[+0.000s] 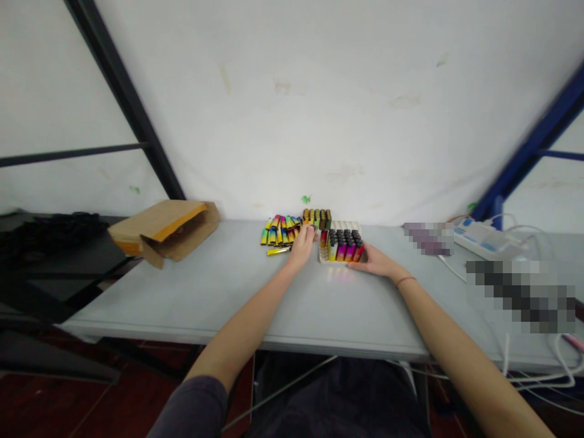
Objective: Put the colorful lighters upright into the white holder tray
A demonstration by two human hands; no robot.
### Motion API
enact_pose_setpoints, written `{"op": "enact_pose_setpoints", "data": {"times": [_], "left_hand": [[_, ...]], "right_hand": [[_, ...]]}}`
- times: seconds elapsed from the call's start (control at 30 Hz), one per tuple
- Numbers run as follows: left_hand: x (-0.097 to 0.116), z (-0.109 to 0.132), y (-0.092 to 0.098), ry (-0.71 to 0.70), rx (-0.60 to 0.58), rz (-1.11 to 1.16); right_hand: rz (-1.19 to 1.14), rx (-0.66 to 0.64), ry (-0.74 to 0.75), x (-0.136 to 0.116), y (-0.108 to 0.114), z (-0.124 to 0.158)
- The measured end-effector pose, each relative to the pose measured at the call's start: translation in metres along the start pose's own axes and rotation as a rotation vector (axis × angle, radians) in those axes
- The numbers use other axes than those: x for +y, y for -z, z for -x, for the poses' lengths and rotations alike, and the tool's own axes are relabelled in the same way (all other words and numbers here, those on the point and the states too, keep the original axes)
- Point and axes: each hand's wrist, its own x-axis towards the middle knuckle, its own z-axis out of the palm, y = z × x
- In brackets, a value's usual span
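Holding the front tray (323,255) at its right end: right hand (375,260), thumb lying along the front edge, fingers wrapping the side. Red cord (406,280) is circling that wrist.

Tray is sitting on the grey table (219,292), roughly centre, well back from the near edge. Upright lighters (347,246) are filling most of it, black tops up, bodies running from yellow through magenta to red. Holes are showing at the left end, with one reddish lighter standing behind them.

Left hand (303,243) is reaching in between the tray and the loose pile (279,233), fingers curled. Something dark is showing at the fingertips; can't tell if it's being gripped.

Pile is lying just left of that hand, multicoloured bodies, rows overlapping. One yellow lighter (277,250) is lying flat in front of it.

Second tray (347,225) is standing behind, near the wall (292,121), pale holes showing on the right. More lighters (317,217) are standing at its left, yellowish ends up.

Cardboard box (166,225) is lying open at far left, flaps facing the lighters. Power strip (486,240) is sitting at far right, white cables (506,356) trailing below. Two pixelated patches are hiding items beside it.
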Motion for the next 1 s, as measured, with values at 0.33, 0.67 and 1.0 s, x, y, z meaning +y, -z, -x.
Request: {"op": "enact_pose_setpoints", "data": {"times": [0.33,0.67,1.0], "left_hand": [[-0.019,-0.004,0.003,-0.124,-0.175,-0.239],[-0.012,0.003,0.006,-0.184,-0.254,-0.430],[0.026,-0.003,0.035,-0.200,-0.202,-0.973]], "right_hand": [[-0.005,-0.007,0.004,-0.002,0.001,0.000],[-0.015,-0.007,0.014,0.001,0.000,-0.001],[0.021,-0.014,-0.021,-0.002,0.000,-0.001]]}}
